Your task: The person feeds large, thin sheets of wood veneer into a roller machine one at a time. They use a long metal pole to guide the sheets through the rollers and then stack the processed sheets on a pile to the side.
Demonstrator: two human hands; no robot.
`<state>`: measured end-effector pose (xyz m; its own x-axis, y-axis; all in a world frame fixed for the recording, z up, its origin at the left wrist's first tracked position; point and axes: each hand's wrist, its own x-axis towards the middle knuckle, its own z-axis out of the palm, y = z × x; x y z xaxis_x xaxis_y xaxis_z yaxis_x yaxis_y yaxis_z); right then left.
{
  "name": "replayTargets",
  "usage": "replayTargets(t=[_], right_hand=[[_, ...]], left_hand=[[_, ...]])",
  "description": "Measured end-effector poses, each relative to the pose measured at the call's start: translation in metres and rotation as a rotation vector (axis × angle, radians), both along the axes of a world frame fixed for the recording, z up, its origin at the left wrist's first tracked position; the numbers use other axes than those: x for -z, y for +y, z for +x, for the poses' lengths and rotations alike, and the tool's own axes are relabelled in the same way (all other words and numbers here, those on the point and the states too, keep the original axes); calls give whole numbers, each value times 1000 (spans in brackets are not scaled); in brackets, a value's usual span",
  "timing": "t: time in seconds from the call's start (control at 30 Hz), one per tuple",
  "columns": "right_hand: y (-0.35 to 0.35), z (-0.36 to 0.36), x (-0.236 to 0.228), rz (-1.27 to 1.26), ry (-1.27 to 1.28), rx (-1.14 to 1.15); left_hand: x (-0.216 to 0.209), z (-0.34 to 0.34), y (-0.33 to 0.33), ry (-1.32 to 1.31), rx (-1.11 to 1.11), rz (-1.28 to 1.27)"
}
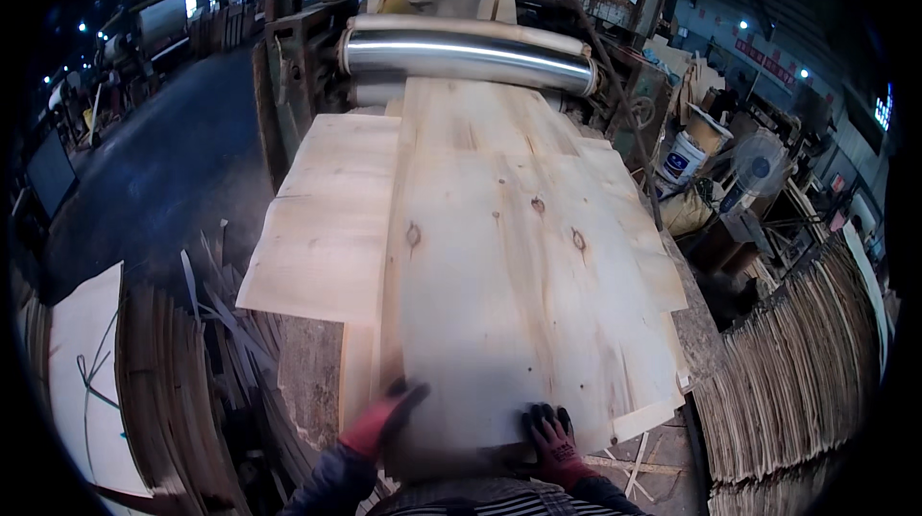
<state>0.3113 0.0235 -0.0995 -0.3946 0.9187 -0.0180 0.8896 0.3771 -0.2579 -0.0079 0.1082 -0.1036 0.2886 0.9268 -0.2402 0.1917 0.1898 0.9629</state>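
Note:
A long pale wood veneer sheet (480,276) with several brown knots lies in front of me, its far end reaching a shiny metal roller (471,60). My right hand (554,444), in a red glove with dark fingertips, rests open on the near end of the sheet, fingers spread. At the near left edge is my left hand (379,423), gloved alike and slightly blurred; its fingers stretch over the edge. More veneer sheets show beneath, one sticking out as a wide pale piece (322,218) on the left.
Upright stacks of veneer stand at right (788,382) and left (168,391). The roller sits in a worn machine frame (288,84). A white bucket (684,159) and a fan (759,167) are to the right. Thin wood strips (226,324) lean at left. Behind the roller, a person is partly visible.

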Motion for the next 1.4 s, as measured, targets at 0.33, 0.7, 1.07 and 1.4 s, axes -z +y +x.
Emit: replayTargets(t=[0.33,0.7,1.07,1.4], right_hand=[[-52,19,-73,405,161,89],[59,-9,-81,291,21,36],[271,-15,-16,373,199,96],[285,-68,-13,369,85,6]], left_hand=[[-151,6,-70,-196,-126,-200],[45,-16,-52,1141,204,971],[33,-5,-40,609,-292,338],[-32,17,-29,708,-287,631]])
